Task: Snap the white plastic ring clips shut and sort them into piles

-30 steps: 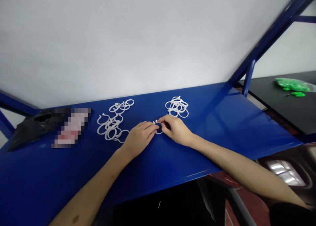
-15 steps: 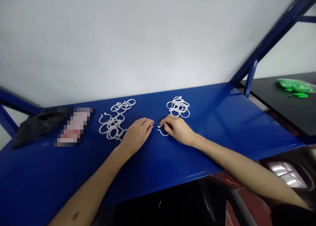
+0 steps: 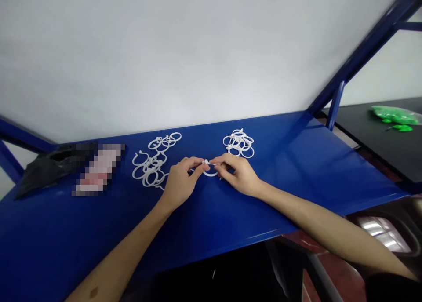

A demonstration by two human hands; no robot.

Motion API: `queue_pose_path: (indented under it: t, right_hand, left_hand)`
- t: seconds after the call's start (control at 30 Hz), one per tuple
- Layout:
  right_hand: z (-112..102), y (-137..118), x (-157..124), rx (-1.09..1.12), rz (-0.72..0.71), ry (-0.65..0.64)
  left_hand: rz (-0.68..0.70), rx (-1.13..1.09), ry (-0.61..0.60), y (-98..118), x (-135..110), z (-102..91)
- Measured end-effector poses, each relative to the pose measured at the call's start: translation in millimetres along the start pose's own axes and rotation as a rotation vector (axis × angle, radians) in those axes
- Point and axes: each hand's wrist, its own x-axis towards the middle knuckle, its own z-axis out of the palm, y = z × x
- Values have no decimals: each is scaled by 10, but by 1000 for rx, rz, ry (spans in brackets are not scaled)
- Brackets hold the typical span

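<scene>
My left hand and my right hand meet over the middle of a blue shelf. Between their pinched fingertips they hold one white plastic ring, each hand gripping one end of it. To the left of my left hand a loose spread of white rings lies on the shelf, several of them open hooks. Just behind my right hand sits a tighter pile of white rings.
A black bag and a blurred pink and white packet lie at the shelf's far left. A white wall rises behind. Blue frame struts slant up at the right. Green plastic pieces lie on a dark table beyond.
Half a second ago the hands were apart, my right hand alone holding the open ring on the shelf. Now both hands pinch it, and the ring is lifted slightly.
</scene>
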Motion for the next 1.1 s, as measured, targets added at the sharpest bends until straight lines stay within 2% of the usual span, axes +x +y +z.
queue_pose_path:
  t: [0.1,0.2,0.43,0.67,0.87,1.0,1.1]
  right_hand:
    - [6,-6,-20,31,-12,-41]
    - [-11,-3,-42,60,-49,-80]
    - [-100,-14,-72,-39,-219,-172]
    - [-136,-39,-87,-142,-264,-239]
    - [-114,-23,-117,-137,-303,-214]
    - [-75,-12,-83,-181,-280,-200]
    - [-151,23,11,-267,-220,-65]
  left_hand:
    - [-2,-56,18,36,-26,2]
    - [53,-37,45,76,-60,9]
    - [185,-11,32,86,-99,14]
    - [256,19,49,89,-140,32]
    - [310,57,76,78,-161,48]
    - [318,131,69,43,-126,72]
    - [356,245,75,14,-69,63]
